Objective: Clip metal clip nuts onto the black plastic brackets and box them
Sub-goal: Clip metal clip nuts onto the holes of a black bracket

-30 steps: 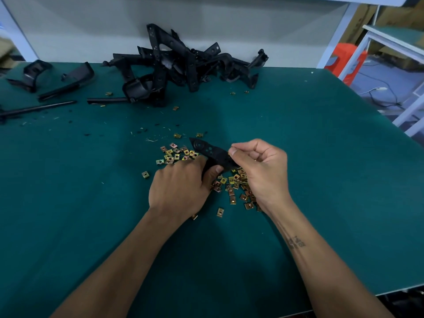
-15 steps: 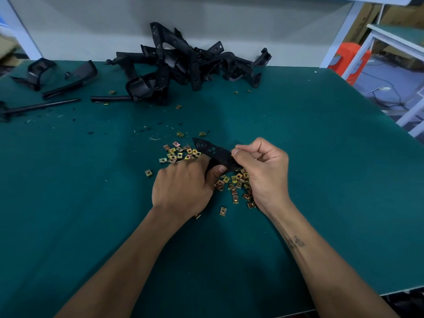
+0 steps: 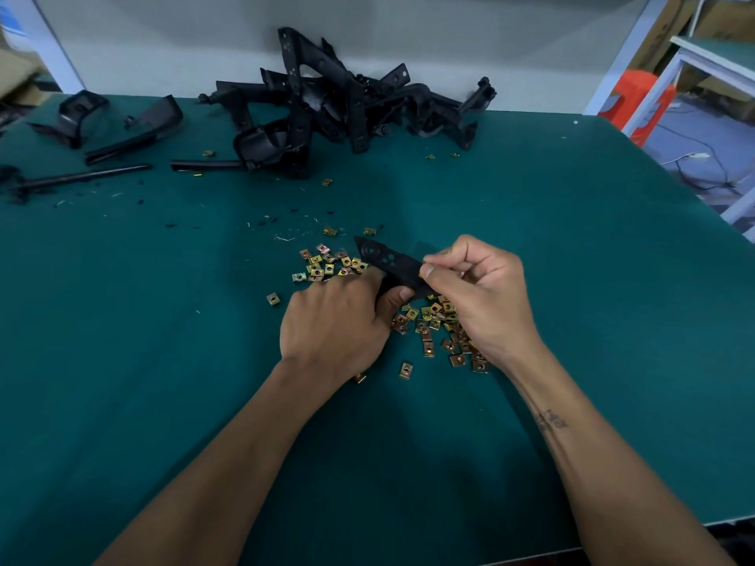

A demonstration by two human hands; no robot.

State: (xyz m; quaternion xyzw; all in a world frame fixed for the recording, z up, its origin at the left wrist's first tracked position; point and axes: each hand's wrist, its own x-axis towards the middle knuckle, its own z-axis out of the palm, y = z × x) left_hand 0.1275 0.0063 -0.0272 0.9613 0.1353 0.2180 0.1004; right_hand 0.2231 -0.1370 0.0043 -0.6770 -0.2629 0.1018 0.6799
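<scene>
Bracket [image 3: 388, 261] gripped by both hands [image 3: 339, 320] above clip nuts [image 3: 433, 320].

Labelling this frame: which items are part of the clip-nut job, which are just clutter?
In the job:
left hand and right hand, both gripping the black bracket
loose clip nuts on the green mat
bracket pile at the far edge

Lying about:
black rod, far left
orange stool beyond the table
black shavings

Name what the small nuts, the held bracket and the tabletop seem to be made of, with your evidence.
Nuts: metal, probably plated, judging by the shiny yellow-gold glint.
Bracket: likely moulded plastic, matte black with round recesses.
Tabletop: dull teal mat, perhaps rubber or felt; unclear.
</scene>
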